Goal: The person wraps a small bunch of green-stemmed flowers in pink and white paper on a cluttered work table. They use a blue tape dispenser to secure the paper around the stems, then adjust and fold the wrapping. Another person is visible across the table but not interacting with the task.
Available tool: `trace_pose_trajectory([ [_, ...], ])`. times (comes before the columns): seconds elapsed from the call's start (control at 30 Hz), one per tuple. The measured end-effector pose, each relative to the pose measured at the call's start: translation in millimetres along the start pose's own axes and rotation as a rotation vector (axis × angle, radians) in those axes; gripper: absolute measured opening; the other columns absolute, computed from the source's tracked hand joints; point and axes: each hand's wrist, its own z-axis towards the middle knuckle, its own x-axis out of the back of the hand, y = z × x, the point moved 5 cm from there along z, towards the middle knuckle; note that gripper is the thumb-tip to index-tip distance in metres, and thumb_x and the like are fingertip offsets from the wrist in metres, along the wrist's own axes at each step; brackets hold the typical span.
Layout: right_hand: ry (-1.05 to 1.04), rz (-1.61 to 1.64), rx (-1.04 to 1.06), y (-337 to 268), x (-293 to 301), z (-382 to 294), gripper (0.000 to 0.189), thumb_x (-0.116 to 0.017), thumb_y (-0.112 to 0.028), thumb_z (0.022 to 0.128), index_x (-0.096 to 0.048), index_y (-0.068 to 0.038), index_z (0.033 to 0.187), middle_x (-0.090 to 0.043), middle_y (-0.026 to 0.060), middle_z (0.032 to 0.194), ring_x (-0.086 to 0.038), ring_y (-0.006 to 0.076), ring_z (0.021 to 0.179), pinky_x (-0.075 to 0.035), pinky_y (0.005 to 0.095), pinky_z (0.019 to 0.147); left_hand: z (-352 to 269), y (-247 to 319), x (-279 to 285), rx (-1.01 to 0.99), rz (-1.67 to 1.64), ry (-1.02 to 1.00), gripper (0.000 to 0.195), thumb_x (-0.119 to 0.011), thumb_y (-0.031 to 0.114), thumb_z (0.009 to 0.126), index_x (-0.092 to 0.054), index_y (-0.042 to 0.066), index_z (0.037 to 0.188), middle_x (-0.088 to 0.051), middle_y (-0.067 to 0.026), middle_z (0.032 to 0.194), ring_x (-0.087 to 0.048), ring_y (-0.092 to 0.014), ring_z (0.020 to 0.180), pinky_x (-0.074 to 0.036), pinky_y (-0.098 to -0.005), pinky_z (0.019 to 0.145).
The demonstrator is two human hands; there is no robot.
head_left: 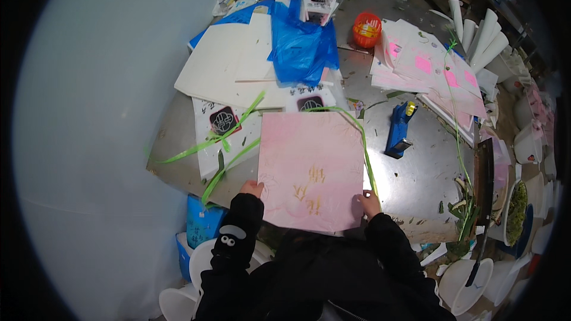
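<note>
My left hand (252, 188) grips the lower left edge of a pink printed paper piece (308, 147), with the thumb on top. On the opposite edge my right hand (370, 203) pinches the same piece. It bears gold writing and faint line drawings; whether it is one sheet or several together, I cannot tell. A bright green plastic ribbon (365, 142) runs along its right side, close to my right hand. More green ribbon (196, 146) lies to the left, across a white printed sheet (206, 160) with a dark emblem.
A blue hand tool with a yellow part (397, 131) lies right on the metal table (428, 174). Behind are cream sheets (218, 60), a blue plastic bag (303, 49), an orange-red basket (367, 31) and pink-and-white sheets (412, 60). White buckets (464, 287) crowd the floor.
</note>
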Motion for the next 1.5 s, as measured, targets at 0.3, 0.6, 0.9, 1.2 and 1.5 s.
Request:
trace_pose_trajectory([
  [0.3, -0.24, 0.308, -0.085, -8, -11, -42, 0.043, -0.07, -0.024, 0.08, -0.058, 0.004, 0.11, -0.064, 0.0108, 0.099, -0.061, 0.0177, 0.086, -0.05, 0.0307, 0.074, -25, -21, -22, -0.214, -0.675, -0.399, 0.049, -0.068, 0.021, 0.081, -0.052, -0.001, 0.122, -0.06, -0.0091, 0.114, -0.057, -0.022, 0.103, -0.044, -0.0356, 0.09],
  [0.6, -0.211, 0.017, 0.22, -9, -17, -12, 0.035, -0.059, -0.019, 0.084, -0.056, 0.005, 0.109, -0.065, 0.016, 0.097, -0.063, 0.0225, 0.089, -0.049, 0.0325, 0.078, -41, -47, -23, -0.211, -0.696, -0.494, 0.048, -0.066, 0.011, 0.081, -0.05, 0.0, 0.124, -0.058, -0.0072, 0.117, -0.053, -0.02, 0.109, -0.039, -0.032, 0.096],
  [0.9, -0.263, 0.017, 0.244, -28, -24, -16, 0.034, -0.058, -0.016, 0.084, -0.055, 0.004, 0.111, -0.065, 0.0152, 0.098, -0.062, 0.0233, 0.089, -0.049, 0.0335, 0.079, -84, -10, 16, -0.227, -0.634, -0.332, 0.053, -0.072, 0.016, 0.076, -0.051, -0.001, 0.121, -0.058, -0.0102, 0.114, -0.054, -0.024, 0.108, -0.038, -0.0349, 0.096],
  [1.2, -0.37, 0.043, 0.264, -19, -32, 12, 0.037, -0.059, -0.015, 0.081, -0.055, 0.002, 0.114, -0.064, 0.0159, 0.102, -0.061, 0.0244, 0.095, -0.047, 0.0336, 0.083, -71, -15, 12, -0.246, -0.653, -0.27, 0.054, -0.073, 0.012, 0.074, -0.051, -0.001, 0.121, -0.06, -0.0101, 0.112, -0.056, -0.023, 0.106, -0.04, -0.0339, 0.095],
  [1.5, -0.451, 0.015, 0.171, -5, -36, 25, 0.044, -0.063, -0.007, 0.08, -0.049, 0.001, 0.122, -0.061, 0.0098, 0.109, -0.059, 0.02, 0.097, -0.045, 0.0323, 0.087, -76, -10, 11, -0.247, -0.662, -0.258, 0.052, -0.071, 0.011, 0.075, -0.051, -0.001, 0.122, -0.061, -0.0092, 0.112, -0.056, -0.022, 0.107, -0.04, -0.0341, 0.096],
])
